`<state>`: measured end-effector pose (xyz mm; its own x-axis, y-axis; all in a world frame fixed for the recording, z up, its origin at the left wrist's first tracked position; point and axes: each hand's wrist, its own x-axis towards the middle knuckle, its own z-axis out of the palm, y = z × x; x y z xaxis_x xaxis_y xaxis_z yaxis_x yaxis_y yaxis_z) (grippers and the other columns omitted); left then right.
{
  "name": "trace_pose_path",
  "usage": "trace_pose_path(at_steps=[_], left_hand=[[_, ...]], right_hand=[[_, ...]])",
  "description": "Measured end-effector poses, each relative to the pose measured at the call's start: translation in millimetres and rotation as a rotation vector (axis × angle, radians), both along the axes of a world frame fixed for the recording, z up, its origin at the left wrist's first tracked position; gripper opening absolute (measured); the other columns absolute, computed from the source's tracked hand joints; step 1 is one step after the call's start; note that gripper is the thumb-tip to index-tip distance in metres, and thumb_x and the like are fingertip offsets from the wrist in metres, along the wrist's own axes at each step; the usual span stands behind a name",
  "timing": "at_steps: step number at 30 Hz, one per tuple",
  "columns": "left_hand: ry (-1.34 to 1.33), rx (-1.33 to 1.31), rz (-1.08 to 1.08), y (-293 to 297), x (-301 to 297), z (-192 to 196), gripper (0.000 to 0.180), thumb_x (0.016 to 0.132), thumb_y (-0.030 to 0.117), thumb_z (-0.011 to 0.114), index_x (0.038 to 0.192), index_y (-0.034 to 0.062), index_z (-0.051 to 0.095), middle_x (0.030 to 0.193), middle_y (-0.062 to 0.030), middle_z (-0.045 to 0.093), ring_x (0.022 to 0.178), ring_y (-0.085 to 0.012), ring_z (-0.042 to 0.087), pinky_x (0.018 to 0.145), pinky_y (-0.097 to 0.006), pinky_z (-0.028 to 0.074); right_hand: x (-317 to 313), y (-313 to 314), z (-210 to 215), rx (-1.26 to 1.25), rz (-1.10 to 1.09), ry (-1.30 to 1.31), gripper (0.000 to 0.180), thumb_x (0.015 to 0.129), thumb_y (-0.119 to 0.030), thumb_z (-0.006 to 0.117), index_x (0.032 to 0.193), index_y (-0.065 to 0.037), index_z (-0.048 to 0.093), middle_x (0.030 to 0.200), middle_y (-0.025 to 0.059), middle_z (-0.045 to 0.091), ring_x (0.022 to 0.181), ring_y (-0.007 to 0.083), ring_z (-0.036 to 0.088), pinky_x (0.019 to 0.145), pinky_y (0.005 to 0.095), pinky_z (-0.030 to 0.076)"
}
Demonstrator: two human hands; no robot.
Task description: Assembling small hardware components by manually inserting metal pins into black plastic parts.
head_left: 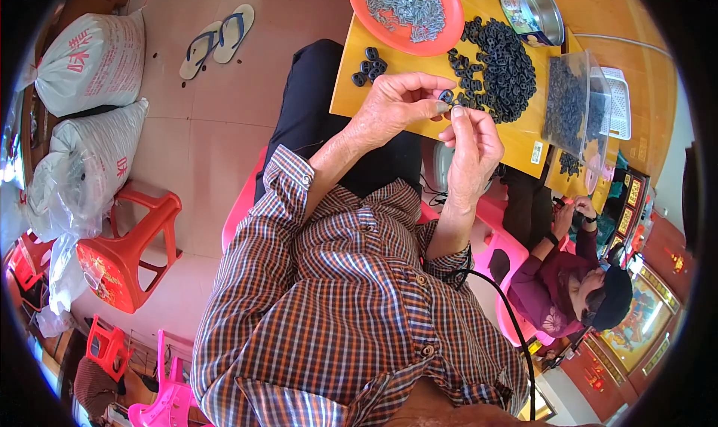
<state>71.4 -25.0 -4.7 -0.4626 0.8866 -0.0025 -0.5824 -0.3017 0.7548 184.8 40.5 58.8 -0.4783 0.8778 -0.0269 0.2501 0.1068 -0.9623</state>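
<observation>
My left hand (pixel 400 107) pinches a small black oval part (pixel 446 96) between thumb and finger above the near side of the yellow table (pixel 345 102). Close against it, my right hand (pixel 473 144) has its thumb and fingertip pressed together; whatever they hold is too small to make out. A large pile of similar black parts (pixel 502 72) spreads just beyond both hands. To the left lies a little group of black parts (pixel 368 68). An orange-red plate (pixel 360 12) of small grey metal pieces (pixel 407 8) stands at the far side.
A clear plastic bin (pixel 594 102) of black parts, a white basket (pixel 619 102) and a round tin (pixel 546 12) stand at the right. Another person (pixel 557 281) works there. Red stool (pixel 127 255), white sacks (pixel 93 64) and flip-flops (pixel 233 34) are on the left.
</observation>
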Motion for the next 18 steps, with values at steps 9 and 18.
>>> trace_pose_path(at_steps=[9, 18], left_hand=[[0.088, -0.021, 0.011, 0.7, 1.2, -3.2, 0.028, 0.086, 0.001, 0.064, 0.115, 0.0007, 0.064, 0.095, -0.0054, 0.067, 0.081, -0.0096, 0.063, 0.076, -0.023, 0.054], [0.111, -0.057, -0.014, -1.8, -0.6, 1.0, 0.028, 0.087, 0.003, 0.065, 0.114, 0.0014, 0.064, 0.094, -0.0049, 0.068, 0.08, -0.0091, 0.064, 0.076, -0.023, 0.054]], right_hand=[[0.4, -0.3, -0.4, -0.012, 0.012, -0.013, 0.013, 0.089, -0.013, 0.062, 0.088, -0.001, 0.063, 0.066, 0.0011, 0.06, 0.057, 0.0057, 0.053, 0.054, 0.0185, 0.038], [1.5, -0.2, -2.4, -0.044, 0.023, 0.024, 0.013, 0.089, -0.013, 0.061, 0.088, 0.0, 0.063, 0.073, 0.0032, 0.063, 0.057, 0.0064, 0.053, 0.054, 0.0188, 0.038]])
